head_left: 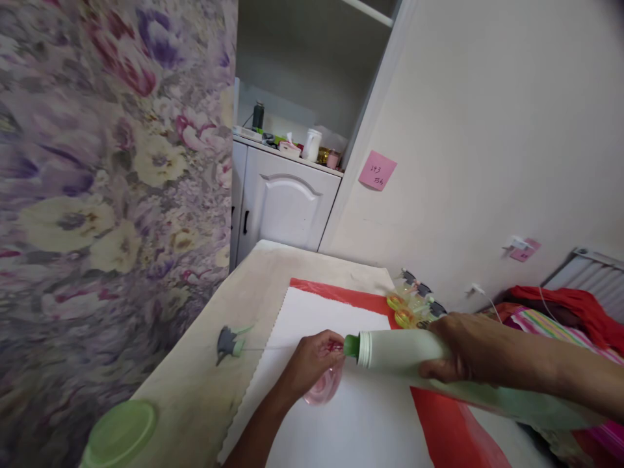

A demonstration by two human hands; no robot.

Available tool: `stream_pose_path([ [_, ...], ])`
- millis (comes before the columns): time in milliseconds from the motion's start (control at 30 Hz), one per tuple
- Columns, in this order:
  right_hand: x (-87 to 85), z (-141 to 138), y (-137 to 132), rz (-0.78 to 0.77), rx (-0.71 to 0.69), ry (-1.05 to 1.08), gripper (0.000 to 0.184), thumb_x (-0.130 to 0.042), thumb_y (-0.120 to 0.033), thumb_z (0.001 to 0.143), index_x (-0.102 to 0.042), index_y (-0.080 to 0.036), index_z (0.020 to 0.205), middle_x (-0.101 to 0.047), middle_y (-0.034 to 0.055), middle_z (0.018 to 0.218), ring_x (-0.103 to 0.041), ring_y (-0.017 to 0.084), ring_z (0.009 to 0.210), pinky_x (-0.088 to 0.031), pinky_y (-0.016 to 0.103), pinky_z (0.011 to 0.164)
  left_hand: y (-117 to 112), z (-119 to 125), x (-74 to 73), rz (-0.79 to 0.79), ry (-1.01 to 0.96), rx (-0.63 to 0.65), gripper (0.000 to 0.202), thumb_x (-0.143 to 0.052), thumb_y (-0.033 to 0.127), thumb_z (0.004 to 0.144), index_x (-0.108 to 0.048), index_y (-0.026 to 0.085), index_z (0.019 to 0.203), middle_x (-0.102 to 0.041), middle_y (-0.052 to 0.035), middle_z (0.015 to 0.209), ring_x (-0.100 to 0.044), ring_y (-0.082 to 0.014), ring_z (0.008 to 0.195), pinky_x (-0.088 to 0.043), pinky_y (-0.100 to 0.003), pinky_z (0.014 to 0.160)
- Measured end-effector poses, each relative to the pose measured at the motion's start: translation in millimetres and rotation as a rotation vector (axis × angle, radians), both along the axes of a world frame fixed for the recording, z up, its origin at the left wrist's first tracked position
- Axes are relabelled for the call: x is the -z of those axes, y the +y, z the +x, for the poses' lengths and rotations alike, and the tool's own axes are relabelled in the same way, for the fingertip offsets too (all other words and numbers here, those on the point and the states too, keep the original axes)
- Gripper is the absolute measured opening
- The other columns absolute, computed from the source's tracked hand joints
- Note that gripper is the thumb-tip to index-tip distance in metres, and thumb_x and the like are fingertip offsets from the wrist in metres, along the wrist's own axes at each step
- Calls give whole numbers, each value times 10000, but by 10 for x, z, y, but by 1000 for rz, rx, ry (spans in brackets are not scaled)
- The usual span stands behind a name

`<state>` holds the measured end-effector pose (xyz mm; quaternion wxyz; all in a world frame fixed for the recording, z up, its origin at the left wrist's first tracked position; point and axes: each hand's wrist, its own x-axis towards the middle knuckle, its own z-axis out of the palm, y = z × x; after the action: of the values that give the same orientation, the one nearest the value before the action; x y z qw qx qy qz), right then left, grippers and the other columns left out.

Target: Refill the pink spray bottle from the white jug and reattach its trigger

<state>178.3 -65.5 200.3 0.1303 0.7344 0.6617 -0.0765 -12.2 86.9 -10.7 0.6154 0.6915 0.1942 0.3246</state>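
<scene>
My left hand (312, 361) is closed around the neck of a small clear pink bottle (322, 389), which stands on the white sheet. In my right hand (451, 348) is a large pale green bottle (397, 351), tipped onto its side. Its threaded neck, with a darker green piece (351, 346) at the mouth, meets the top of the pink bottle beside my left fingers. Whether liquid is flowing I cannot tell. A grey and green spray head (230, 346) with a thin tube lies left of my left hand. Nearer to me rests a green round lid (121, 432).
A white sheet (336, 305) over red paper (336, 294) covers part of the table (195, 383). Several clear and yellow bottles with dark spray tops (414, 302) stand by the wall. Bedding (570, 325) lies at right. Behind are a white cabinet (287, 201) and a floral curtain (112, 195).
</scene>
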Motion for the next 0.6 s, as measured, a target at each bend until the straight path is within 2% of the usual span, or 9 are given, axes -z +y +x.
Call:
stream_pose_path([
  [300,35,47,16,5,-18,-8,470,-517,-657,794,-655,-208,823,-721,48,722,-664,210,618,-339,270,501,-4,2,-14,2,-1,5,162,-600,218,782,-682,189,919,-684,-24,879,-621,-200,874,-455,-286,785],
  [500,9,-16,10,31,5,6,432,-560,-601,789,-680,-187,817,-729,97,728,-670,245,628,-353,299,509,4,15,-7,-3,9,-3,161,-603,216,774,-681,181,910,-675,-19,852,-617,-192,843,-453,-278,755],
  [600,11,-27,10,43,21,3,393,-585,-573,777,-684,-194,813,-727,90,719,-664,239,611,-340,296,497,4,13,8,0,3,-3,163,-603,208,773,-681,185,914,-681,-18,870,-619,-193,869,-450,-277,777],
])
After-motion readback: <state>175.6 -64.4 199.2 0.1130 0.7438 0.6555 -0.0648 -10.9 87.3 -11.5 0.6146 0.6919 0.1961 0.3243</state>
